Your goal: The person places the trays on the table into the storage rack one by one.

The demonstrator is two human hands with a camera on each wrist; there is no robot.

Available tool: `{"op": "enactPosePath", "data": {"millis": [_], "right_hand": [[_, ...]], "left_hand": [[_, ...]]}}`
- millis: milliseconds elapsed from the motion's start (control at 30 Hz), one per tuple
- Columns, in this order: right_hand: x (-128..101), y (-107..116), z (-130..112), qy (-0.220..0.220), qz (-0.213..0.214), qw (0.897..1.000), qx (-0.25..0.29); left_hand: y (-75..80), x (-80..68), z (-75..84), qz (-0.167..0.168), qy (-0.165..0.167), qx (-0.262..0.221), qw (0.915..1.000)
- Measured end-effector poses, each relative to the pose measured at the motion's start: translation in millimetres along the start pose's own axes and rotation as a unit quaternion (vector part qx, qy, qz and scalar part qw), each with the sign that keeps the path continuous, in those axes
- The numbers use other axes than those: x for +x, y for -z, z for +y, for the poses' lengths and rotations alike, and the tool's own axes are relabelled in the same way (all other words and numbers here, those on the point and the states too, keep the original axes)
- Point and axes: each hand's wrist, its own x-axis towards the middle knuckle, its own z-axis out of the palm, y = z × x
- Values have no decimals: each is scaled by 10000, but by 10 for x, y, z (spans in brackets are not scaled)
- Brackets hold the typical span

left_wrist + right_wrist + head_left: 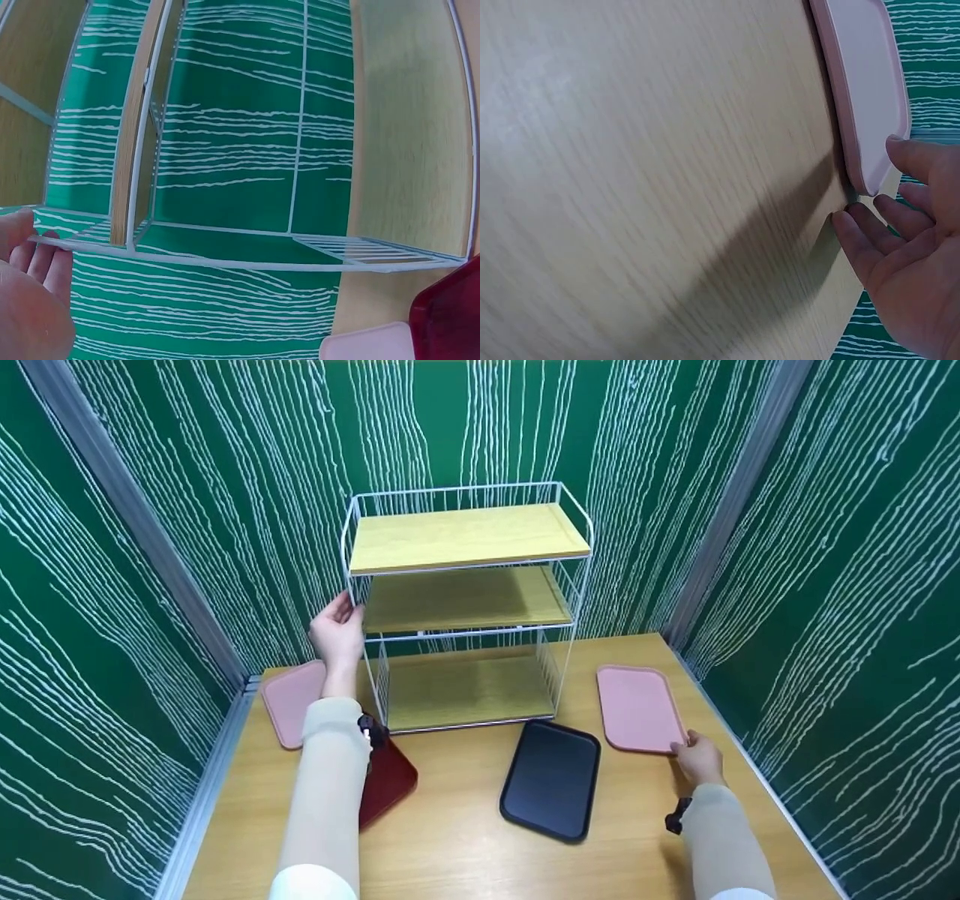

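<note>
The right hand (pixel 697 757), low in the right of the head view, sits at the near right corner of the pink tray (pixel 637 706) on the wooden table (pixel 465 832). The tray lies just above and left of the hand in the frame, its long axis running away from the person toward the back wall, roughly in line with the forearm. In the right wrist view the fingers (pixel 870 240) are spread and relaxed, grasping nothing, with the thumb above the tray's corner (pixel 874 176) and the fingertips at or just under its edge; whether they touch cannot be told for certain.

The left hand (pixel 337 631), at centre left of the head view, is up at the left front post of the white wire shelf rack (pixel 465 607), fingers resting on the wire at middle-shelf height. The grip looks light; whether the fingers curl round the wire is unclear. This hand is well apart from the right-hand tray
</note>
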Motion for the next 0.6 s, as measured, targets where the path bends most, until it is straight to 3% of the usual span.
{"op": "enactPosePath", "data": {"millis": [200, 267, 333, 500, 600], "right_hand": [[496, 62, 277, 273, 49, 9968, -753], [524, 71, 270, 194, 35, 9977, -651], [447, 52, 197, 96, 35, 9983, -568], [-78, -28, -175, -61, 232, 9987, -456], [-113, -67, -172, -136, 394, 9987, -308]], "left_hand": [[-47, -4, 49, 108, -34, -123, 9999], [-65, -3, 57, 127, -45, -157, 9998], [-76, 4, 50, 148, -74, -176, 9997], [-85, 4, 37, 203, -131, -71, 9997], [-78, 0, 37, 194, -110, 36, 9997]]}}
